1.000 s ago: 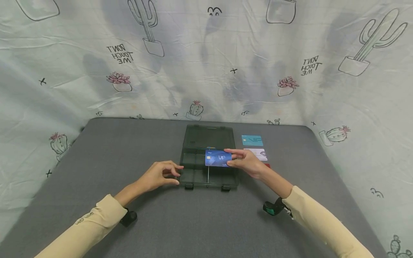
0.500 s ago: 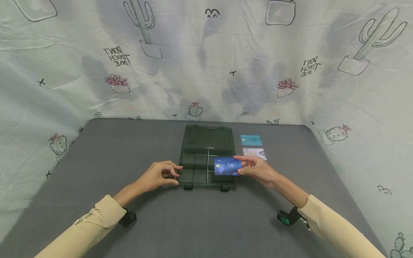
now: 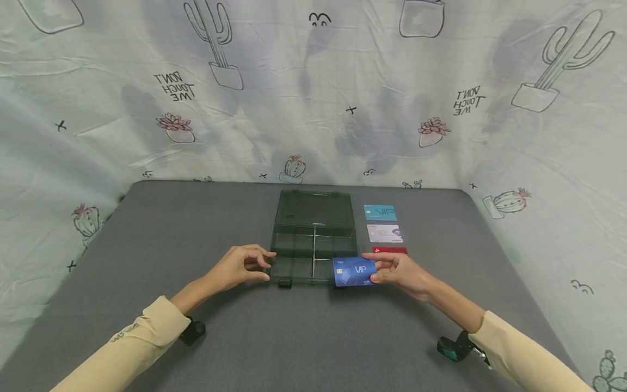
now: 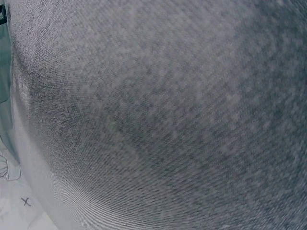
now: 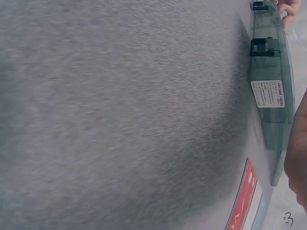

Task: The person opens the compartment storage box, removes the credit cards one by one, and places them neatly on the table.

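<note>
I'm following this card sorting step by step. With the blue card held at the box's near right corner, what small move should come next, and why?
Probably lower the blue VIP card into the box's near right compartment. The right hand pinches the card by its right edge just over that corner, and the left hand steadies the box's left side. Three other cards lie on the table to the right of the box.

Soft, even light fills the head view, with blurry grey shadows smeared across the backdrop cloth (image 3: 313, 81). Straight edges bow near the corners, wide-lens style. On the grey mat (image 3: 303, 326) faint shadows sit under both forearms. Both wrist views are close, grainy and soft, darkening unevenly across the fabric.
</note>
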